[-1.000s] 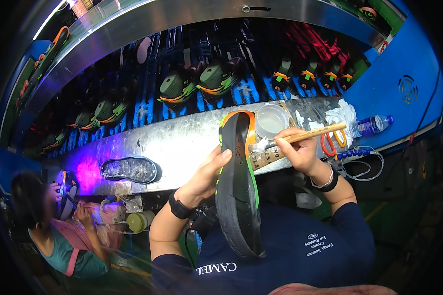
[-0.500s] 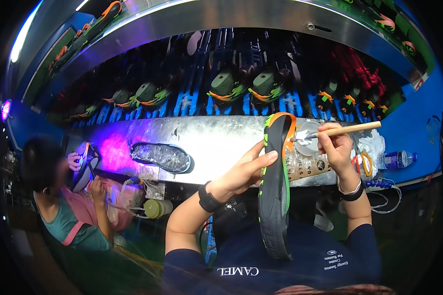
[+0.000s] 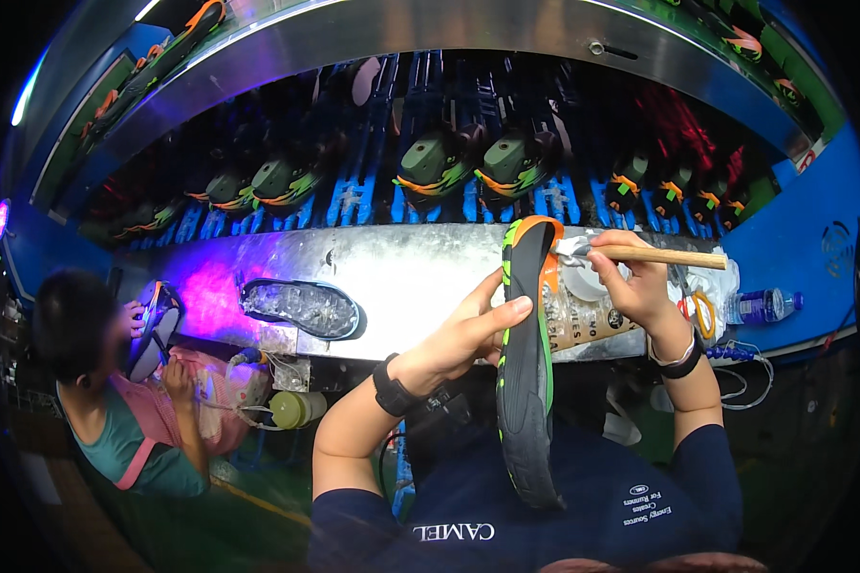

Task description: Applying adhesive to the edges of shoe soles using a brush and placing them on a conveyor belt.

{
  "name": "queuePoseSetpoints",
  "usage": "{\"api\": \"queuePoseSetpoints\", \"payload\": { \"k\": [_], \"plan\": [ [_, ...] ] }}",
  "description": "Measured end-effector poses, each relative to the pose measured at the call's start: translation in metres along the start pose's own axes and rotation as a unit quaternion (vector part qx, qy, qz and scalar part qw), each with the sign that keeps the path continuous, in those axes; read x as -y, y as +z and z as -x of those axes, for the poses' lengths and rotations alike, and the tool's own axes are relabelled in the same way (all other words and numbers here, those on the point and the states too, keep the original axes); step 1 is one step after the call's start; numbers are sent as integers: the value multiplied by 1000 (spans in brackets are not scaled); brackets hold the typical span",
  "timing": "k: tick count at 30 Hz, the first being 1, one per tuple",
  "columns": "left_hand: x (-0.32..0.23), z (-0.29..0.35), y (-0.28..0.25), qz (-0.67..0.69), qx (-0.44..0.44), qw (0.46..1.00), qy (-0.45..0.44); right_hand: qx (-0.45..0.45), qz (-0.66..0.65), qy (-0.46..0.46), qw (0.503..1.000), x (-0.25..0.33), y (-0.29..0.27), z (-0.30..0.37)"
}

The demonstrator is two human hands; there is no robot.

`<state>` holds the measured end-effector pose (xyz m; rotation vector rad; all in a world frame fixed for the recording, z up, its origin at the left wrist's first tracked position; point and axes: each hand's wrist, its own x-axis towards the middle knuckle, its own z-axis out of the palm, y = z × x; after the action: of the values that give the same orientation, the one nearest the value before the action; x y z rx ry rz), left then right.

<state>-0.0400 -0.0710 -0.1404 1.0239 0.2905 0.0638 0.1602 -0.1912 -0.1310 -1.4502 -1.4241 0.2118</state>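
Sole (image 3: 527, 382), black with green and orange trim, is gripped upright by the left hand (image 3: 468, 329) so its rim meets the wooden-handled brush (image 3: 640, 255) pinched in the right hand (image 3: 635, 286).

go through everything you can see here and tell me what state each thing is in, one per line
shoe sole: held upright on edge.
left hand: grip closed on the sole's side.
right hand: grip closed on the brush handle.
brush: level, bristles touching the sole's top rim.
second sole: lying flat on the metal bench.
water bottle: lying on its side, capped.
shoes on rack: upright in a row.
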Motion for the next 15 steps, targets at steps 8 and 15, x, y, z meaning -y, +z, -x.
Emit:
{"api": "queuePoseSetpoints", "payload": {
  "k": [8, 15],
  "plan": [
    [-2, -2, -1, 2, -13, 1000, -7, 74, -9, 23, 997, 13, 2, 9],
    [-2, -5, -5, -15, -14, 1000, 5, 103, -13, -34, 994, 28, 2, 10]
  ]
}}
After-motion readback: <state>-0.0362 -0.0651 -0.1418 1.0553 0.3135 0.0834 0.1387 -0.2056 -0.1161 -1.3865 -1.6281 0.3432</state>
